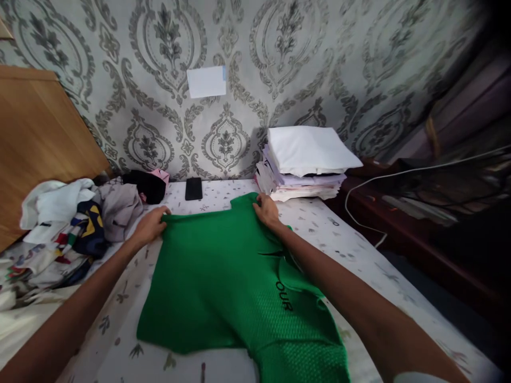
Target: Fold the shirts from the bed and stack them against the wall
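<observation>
A green garment (203,266) with dark lettering lies spread on a white patterned sheet (319,223). My left hand (151,225) pinches its upper left corner, fingers closed on the cloth. At the garment's upper right edge, near a sleeve-like flap, my right hand (266,209) has its fingers closed on the green fabric. The part under my right forearm is partly hidden.
Crumpled clothes (120,207) are heaped at the left by a wooden panel (43,143). A black phone (194,189) lies near the wall. Folded clothes (311,151) are stacked at the back right. A white cable (363,226) hangs beyond the right edge.
</observation>
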Motion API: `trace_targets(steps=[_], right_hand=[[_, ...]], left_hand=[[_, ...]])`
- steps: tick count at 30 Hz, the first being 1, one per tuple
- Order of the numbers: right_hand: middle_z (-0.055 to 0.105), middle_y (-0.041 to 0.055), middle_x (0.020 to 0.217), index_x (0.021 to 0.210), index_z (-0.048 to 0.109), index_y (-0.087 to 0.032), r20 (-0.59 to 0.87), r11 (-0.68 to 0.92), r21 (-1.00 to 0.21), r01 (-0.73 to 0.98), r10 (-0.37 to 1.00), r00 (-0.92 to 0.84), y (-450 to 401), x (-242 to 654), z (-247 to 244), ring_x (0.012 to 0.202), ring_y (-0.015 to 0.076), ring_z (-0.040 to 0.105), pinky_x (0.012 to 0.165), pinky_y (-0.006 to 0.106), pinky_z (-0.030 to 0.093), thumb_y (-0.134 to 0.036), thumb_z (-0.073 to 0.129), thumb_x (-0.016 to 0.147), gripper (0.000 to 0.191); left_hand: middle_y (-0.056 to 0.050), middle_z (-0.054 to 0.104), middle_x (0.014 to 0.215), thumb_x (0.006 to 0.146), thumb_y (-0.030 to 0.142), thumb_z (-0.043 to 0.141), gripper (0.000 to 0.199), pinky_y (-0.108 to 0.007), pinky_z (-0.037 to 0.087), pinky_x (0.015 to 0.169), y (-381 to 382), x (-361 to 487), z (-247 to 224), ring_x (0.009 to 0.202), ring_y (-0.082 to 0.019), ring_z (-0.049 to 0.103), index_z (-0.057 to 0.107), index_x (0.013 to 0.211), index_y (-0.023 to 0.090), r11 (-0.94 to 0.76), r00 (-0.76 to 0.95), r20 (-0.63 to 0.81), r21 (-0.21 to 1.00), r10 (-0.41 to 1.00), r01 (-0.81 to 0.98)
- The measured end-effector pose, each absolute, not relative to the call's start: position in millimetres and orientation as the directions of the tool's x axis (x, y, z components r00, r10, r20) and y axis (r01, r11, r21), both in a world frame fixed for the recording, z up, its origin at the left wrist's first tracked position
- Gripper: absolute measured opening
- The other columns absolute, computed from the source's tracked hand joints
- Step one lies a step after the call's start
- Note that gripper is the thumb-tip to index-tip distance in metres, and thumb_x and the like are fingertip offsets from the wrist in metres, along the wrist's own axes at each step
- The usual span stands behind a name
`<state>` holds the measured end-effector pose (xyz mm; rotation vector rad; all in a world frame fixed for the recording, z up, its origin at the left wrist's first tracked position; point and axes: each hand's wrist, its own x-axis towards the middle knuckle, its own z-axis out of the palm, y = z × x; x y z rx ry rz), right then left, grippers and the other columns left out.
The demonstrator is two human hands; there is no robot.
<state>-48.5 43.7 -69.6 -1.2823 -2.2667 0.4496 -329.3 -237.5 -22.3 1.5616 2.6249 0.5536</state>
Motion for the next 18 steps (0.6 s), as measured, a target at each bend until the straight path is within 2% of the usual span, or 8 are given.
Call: trace_targets(steps=[3,5,7,9,11,13,15,18], right_hand=[[0.068,0.007,0.094,0.098,0.059,-0.021,0.257,0.505,-0.541,0.673,0.861,-0.439,47.7,-48.5,-83.4,0.087,0.0233,0.06,0.078,0.034,0.047,-0.019,0.053,0.078,0.021],[0.068,0.0054,0.091,0.097,0.059,-0.022,0.261,0.505,-0.567,0.65,0.859,-0.44,51.1,-49.4,-89.6,0.086,0.0225,0.061,0.078,0.033,0.047,-0.018,0.053,0.076,0.023],[0.068,0.0053,0.093,0.099,0.058,-0.021,0.266,0.503,-0.598,0.624,0.859,-0.438,54.9,-49.7,-92.7,0.088,0.0221,0.061,0.079,0.033,0.048,-0.017,0.053,0.074,0.026],[0.069,0.007,0.098,0.103,0.058,-0.02,0.268,0.494,-0.63,0.599,0.862,-0.429,58.7,-49.1,-93.8,0.092,0.0225,0.062,0.082,0.033,0.049,-0.017,0.052,0.073,0.031],[0.069,0.0099,0.102,0.109,0.059,-0.018,0.265,0.479,-0.66,0.579,0.869,-0.418,62.5,-48.2,-94.4,0.095,0.0238,0.063,0.083,0.034,0.049,-0.016,0.052,0.071,0.038],[0.07,0.0123,0.104,0.114,0.059,-0.015,0.259,0.464,-0.685,0.561,0.876,-0.407,65.9,-47.3,-95.0,0.097,0.0255,0.064,0.084,0.035,0.05,-0.016,0.053,0.069,0.046],[0.071,0.0124,0.102,0.115,0.06,-0.013,0.255,0.452,-0.707,0.544,0.88,-0.4,68.3,-46.8,-95.7,0.095,0.0263,0.064,0.084,0.035,0.05,-0.017,0.053,0.066,0.05],[0.07,0.008,0.086,0.099,0.065,-0.014,0.243,0.44,-0.732,0.52,0.882,-0.404,70.0,-46.5,-95.4,0.083,0.0248,0.063,0.076,0.034,0.051,-0.02,0.052,0.065,0.037]], left_hand=[[-0.002,0.066,0.086,0.067,0.014,0.051,0.049,-0.03,0.044,0.071,-233.8,-322.5,-46.8,0.078,-0.022,0.061,0.064,0.113,0.023,0.46,-0.534,0.108,0.385,0.838,0.8],[-0.002,0.067,0.085,0.065,0.013,0.05,0.054,-0.03,0.045,0.068,-232.5,-321.0,-50.8,0.074,-0.021,0.061,0.064,0.117,0.022,0.445,-0.549,0.101,0.476,0.829,0.759],[-0.003,0.069,0.089,0.064,0.012,0.047,0.056,-0.028,0.047,0.066,-233.3,-317.3,-46.0,0.072,-0.019,0.061,0.066,0.116,0.02,0.376,-0.523,0.106,0.577,0.846,0.725],[-0.004,0.072,0.097,0.066,0.011,0.044,0.054,-0.029,0.051,0.068,-238.1,-306.9,-38.3,0.076,-0.019,0.064,0.068,0.113,0.019,0.269,-0.431,0.125,0.619,0.894,0.738],[-0.003,0.073,0.106,0.069,0.01,0.044,0.05,-0.032,0.054,0.079,-247.2,-289.2,-33.7,0.088,-0.02,0.067,0.072,0.109,0.022,0.146,-0.268,0.143,0.559,0.953,0.816],[-0.002,0.074,0.111,0.074,0.008,0.045,0.048,-0.035,0.052,0.094,-259.3,-267.6,-34.6,0.101,-0.021,0.067,0.074,0.106,0.026,0.002,-0.066,0.135,0.426,0.989,0.905],[-0.003,0.074,0.113,0.081,0.009,0.044,0.047,-0.036,0.049,0.103,-271.5,-248.1,-39.2,0.106,-0.02,0.067,0.074,0.112,0.028,-0.123,0.092,0.117,0.295,0.989,0.948],[-0.004,0.074,0.115,0.09,0.013,0.04,0.048,-0.037,0.049,0.106,-284.7,-233.8,-42.6,0.106,-0.02,0.067,0.069,0.125,0.028,-0.182,0.154,0.144,0.208,0.978,0.961]])
